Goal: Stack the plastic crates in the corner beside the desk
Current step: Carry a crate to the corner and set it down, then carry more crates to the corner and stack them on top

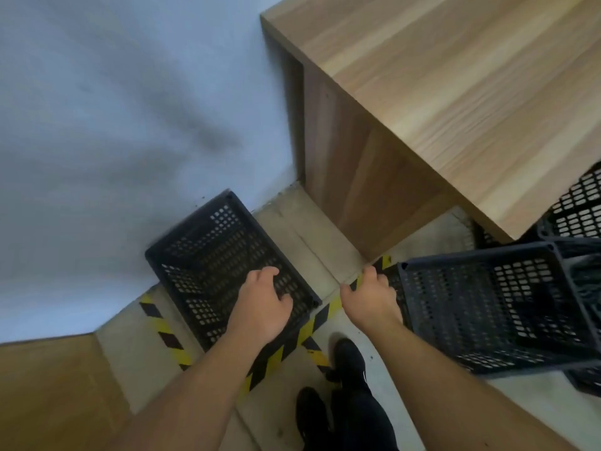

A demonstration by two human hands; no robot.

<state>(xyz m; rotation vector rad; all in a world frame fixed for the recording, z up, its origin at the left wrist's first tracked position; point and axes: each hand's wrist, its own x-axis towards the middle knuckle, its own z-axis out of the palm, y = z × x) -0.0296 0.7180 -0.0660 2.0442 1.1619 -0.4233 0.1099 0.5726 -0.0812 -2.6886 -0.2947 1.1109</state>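
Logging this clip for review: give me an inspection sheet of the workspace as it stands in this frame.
Surface: concrete floor with yellow-black hazard tape marking the corner.
Job's things: one black crate sits on the floor against the wall; a second crate is at the right, tilted; more crates lie behind it by the desk.
Clutter: nothing seen.
Grippers: left hand rests on the corner crate's near rim, fingers curled over it; right hand grips the second crate's left edge.
Cables: nothing seen.
Surroundings: wooden desk at the right, pale wall behind, wooden panel at lower left, the person's dark shoes below.
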